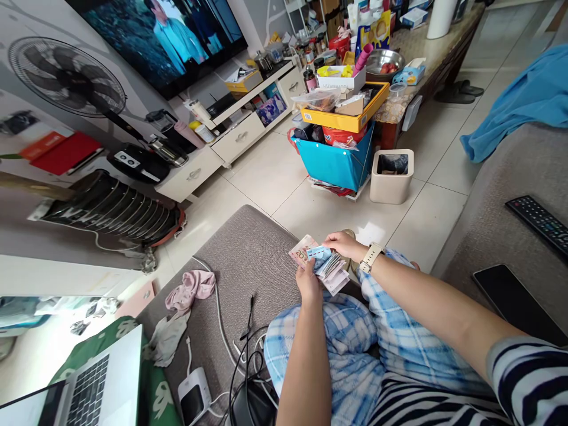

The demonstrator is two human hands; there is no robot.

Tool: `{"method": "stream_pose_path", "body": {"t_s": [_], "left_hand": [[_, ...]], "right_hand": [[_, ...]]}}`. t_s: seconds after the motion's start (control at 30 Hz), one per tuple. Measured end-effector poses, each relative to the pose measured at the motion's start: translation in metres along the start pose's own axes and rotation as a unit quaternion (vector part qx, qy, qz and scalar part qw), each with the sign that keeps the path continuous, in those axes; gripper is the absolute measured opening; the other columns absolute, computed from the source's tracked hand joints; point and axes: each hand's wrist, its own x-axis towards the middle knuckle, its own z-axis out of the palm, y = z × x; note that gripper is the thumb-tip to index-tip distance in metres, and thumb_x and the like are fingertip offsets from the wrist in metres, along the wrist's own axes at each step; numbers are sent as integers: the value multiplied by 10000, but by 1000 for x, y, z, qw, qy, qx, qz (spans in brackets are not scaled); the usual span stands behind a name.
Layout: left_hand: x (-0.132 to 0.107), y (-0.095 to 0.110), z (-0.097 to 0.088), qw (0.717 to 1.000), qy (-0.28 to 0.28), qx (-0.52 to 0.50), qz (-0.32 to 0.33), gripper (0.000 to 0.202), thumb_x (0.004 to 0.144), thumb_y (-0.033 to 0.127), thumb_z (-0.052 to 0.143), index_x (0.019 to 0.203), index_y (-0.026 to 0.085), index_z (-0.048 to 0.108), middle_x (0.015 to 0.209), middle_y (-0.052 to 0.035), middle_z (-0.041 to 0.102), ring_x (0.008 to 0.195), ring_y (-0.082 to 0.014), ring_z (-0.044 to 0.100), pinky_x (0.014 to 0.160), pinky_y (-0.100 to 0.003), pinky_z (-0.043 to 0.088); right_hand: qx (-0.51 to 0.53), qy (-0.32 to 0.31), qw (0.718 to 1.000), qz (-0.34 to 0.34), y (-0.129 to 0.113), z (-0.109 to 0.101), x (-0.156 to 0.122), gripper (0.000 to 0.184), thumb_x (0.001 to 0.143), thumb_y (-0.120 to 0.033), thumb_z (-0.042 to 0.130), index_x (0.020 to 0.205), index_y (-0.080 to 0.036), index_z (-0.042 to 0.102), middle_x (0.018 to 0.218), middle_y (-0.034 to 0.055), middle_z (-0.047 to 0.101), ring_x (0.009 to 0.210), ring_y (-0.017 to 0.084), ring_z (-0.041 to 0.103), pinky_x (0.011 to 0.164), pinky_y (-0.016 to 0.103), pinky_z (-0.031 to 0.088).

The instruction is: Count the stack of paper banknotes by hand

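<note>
A fanned stack of banknotes [320, 265], pink and blue ones on top, sits over my knees in blue plaid trousers. My left hand [307, 283] grips the stack from below, fingers closed round it. My right hand [342, 244], with a pale watch on the wrist, pinches the top edge of the notes from above. Both hands touch the same stack, above the grey sofa seat [248, 254].
A remote [539, 221] and a dark phone [515, 302] lie on the sofa at right. Left of me are a laptop [95, 387], cables, a white charger [194, 396] and pink cloth [190, 288]. On the tiled floor ahead stand a beige bin [392, 176] and a blue box [335, 163].
</note>
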Motion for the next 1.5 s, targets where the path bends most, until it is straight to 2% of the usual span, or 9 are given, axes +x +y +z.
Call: {"method": "stream_pose_path", "body": {"t_s": [0.17, 0.37, 0.67, 1.07, 1.5], "left_hand": [[4, -3, -3, 1000, 9, -13, -1, 234, 744, 209, 627, 957, 125, 671, 938, -89, 703, 841, -206, 675, 815, -353, 514], [9, -6, -5, 999, -9, -42, -19, 278, 796, 291, 583, 1002, 122, 662, 997, -107, 692, 943, -227, 660, 868, -369, 498], [7, -4, -3, 998, -17, -49, -27, 259, 772, 267, 580, 956, 110, 672, 922, -99, 699, 871, -215, 671, 855, -375, 499], [6, -2, -3, 999, -14, -48, -22, 273, 779, 275, 570, 974, 109, 665, 946, -104, 690, 872, -218, 668, 848, -371, 496], [7, -5, -5, 999, -25, -36, -24, 260, 750, 284, 577, 927, 116, 664, 866, -81, 688, 850, -222, 667, 785, -347, 505]], "right_hand": [[-8, 2, 1000, -7, 0, 0, -1, 333, 711, -477, 585, 615, -162, 538, 543, -42, 449, 540, 108, 389, 546, 253, 269], [8, -5, 1000, -23, 1, 1, 0, 372, 703, -511, 600, 601, -162, 524, 553, -41, 448, 546, 107, 386, 554, 255, 267], [24, -36, 999, -30, 2, 0, 0, 335, 731, -483, 601, 637, -168, 535, 540, -52, 425, 534, 103, 360, 543, 249, 246], [28, -41, 998, -30, 2, 0, 1, 319, 733, -473, 600, 662, -166, 552, 546, -47, 449, 536, 107, 376, 543, 248, 258], [39, -40, 998, -31, 3, 1, 2, 298, 735, -448, 598, 682, -156, 573, 554, -47, 450, 530, 103, 383, 534, 247, 266]]}}
